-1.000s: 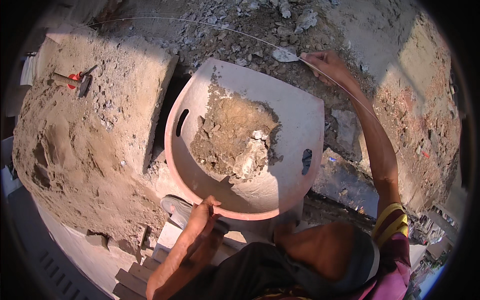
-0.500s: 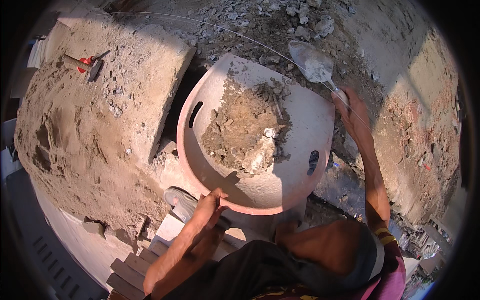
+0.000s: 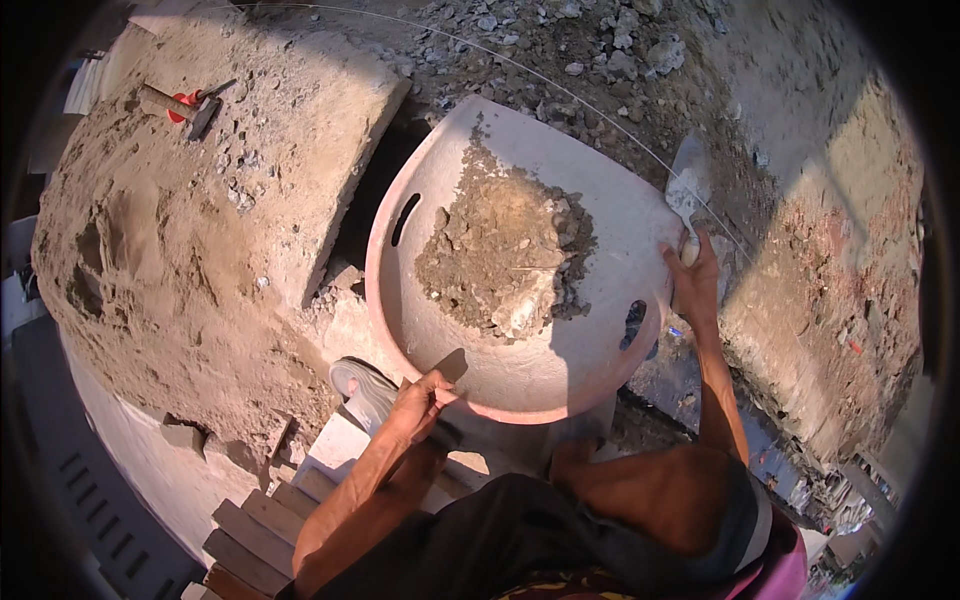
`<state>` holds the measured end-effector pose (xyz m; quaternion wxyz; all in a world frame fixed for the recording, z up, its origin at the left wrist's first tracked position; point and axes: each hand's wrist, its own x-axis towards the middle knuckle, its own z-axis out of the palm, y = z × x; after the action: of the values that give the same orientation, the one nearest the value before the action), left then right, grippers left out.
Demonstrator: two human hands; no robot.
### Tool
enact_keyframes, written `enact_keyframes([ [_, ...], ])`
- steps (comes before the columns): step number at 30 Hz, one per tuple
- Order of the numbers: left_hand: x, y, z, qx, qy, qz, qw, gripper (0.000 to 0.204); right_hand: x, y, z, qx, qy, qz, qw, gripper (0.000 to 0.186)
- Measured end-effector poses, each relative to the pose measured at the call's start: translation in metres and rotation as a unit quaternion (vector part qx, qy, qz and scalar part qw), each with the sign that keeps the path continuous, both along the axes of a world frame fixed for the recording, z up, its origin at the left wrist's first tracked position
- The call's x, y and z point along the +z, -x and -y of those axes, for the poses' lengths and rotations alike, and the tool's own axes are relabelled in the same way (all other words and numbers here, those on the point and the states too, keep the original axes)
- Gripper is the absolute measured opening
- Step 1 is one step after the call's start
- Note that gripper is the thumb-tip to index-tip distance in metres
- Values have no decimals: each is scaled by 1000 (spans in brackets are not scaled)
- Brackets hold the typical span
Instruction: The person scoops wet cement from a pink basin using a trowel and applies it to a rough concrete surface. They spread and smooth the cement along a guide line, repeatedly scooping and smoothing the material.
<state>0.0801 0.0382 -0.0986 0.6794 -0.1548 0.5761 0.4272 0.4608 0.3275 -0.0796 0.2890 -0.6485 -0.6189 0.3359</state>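
Note:
A wide scoop-shaped pan [image 3: 625, 215], pale and pinkish at its rim, sits in front of me with slots cut through its sides. Grey-brown rubble and dirt [image 3: 495, 245] lie heaped in its middle. My left hand [image 3: 420, 402] is closed on the pan's near rim. At the right rim, my right hand [image 3: 698, 278] is wrapped round the handle of a trowel [image 3: 688, 180], its fingers against the pan's edge. The trowel's blade points away from me, just outside the pan.
A dusty slab [image 3: 340, 190] lies left of the pan, with a hammer [image 3: 205, 118] and a red-handled tool [image 3: 178, 108] on the ground beyond. Loose rubble [image 3: 620, 65] covers the far side. A thin string [image 3: 560, 85] crosses above it. Blocks [image 3: 250, 535] lie near left.
My right hand has drawn the trowel nearer and against the pan's right rim; its blade now stands more edge-on. The pan has turned slightly. The left hand keeps its hold.

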Motion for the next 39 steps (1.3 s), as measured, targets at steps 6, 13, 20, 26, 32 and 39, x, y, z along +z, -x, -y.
enact_keyframes([
  [6, 39, 22, 28, 6, -1, -20, 1000, 13, 45, 30, 5, 28, 99, -82, 991, 35],
  [13, 70, 44, 90, 61, 59, -54, 995, 26, 74, 40, -21, 120, 115, 103, 981, 40],
  [20, 90, 59, 121, -1, 131, -81, 988, 20, 77, 108, -57, 340, 93, 144, 925, 46],
  [26, 93, 53, 117, 14, 123, -84, 989, 17, 5, 164, -119, 362, -100, 178, 910, 50],
  [32, 85, 47, 109, 35, 111, -76, 990, 12, 58, 9, -202, 114, -35, 251, 961, 71],
  [39, 99, 48, 108, 28, 128, -87, 988, 8, 70, 152, -102, 349, 76, 172, 918, 65],
])
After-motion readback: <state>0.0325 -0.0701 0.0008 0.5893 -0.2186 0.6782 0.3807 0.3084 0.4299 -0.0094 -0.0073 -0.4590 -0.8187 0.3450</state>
